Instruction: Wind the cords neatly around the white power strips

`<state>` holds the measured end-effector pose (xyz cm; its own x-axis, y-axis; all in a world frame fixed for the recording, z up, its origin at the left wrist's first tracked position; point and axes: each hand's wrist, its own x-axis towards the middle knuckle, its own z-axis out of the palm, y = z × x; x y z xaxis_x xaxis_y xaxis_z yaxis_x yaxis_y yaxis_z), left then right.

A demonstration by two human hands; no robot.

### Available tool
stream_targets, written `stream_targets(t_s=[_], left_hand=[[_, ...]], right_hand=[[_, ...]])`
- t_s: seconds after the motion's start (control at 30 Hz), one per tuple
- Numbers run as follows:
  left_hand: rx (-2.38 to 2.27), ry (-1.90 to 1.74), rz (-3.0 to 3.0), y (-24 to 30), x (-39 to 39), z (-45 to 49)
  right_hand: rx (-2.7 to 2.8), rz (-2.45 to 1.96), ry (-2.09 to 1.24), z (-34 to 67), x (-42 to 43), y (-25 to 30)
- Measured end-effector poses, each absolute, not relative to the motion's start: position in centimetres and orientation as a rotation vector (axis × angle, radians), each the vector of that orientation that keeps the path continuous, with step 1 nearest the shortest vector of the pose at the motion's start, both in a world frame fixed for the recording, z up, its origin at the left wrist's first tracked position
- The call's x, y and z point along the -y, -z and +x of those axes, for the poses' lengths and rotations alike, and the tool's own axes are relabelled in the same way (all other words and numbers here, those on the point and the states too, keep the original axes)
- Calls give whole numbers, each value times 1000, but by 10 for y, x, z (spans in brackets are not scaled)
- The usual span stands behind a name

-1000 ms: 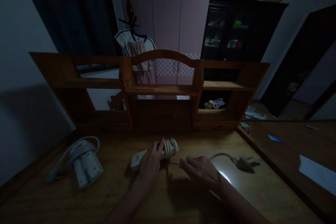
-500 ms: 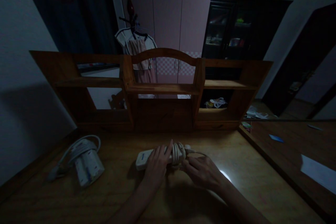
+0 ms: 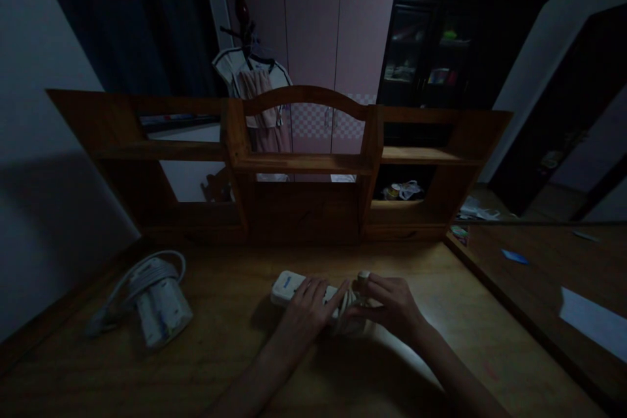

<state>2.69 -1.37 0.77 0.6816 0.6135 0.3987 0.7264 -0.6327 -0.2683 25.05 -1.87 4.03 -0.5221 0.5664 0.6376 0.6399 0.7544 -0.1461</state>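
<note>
A white power strip (image 3: 285, 285) lies tilted on the wooden desk, with its pale cord (image 3: 349, 300) wound in several loops round its right end. My left hand (image 3: 311, 304) is closed over the strip's middle, the thumb resting beside the loops. At the right end, my right hand (image 3: 394, 304) has its fingers closed on the cord's plug (image 3: 363, 278), close against the coil. The fingers hide part of the plug and of the loops. On the left of the desk sits a second white power strip (image 3: 164, 313) with its own cord (image 3: 153, 274) wrapped round it.
A wooden shelf unit (image 3: 306, 162) stands along the desk's back edge. A raised wooden edge (image 3: 490, 287) borders the desk on the right. Beyond it, a white paper sheet (image 3: 595, 320) and a blue card (image 3: 514, 256) lie on a brown surface.
The held power strip has turned and shifted slightly right, with my left hand on it. My right hand has moved right and up, from the cord below the coil to the plug.
</note>
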Motion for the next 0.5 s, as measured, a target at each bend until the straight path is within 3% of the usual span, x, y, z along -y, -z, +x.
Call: stream_targets(t_s=[0.5], left_hand=[[1052,402,-2610,-7,22,34]], right_hand=[[2145,-883,-83,249,14,-39]])
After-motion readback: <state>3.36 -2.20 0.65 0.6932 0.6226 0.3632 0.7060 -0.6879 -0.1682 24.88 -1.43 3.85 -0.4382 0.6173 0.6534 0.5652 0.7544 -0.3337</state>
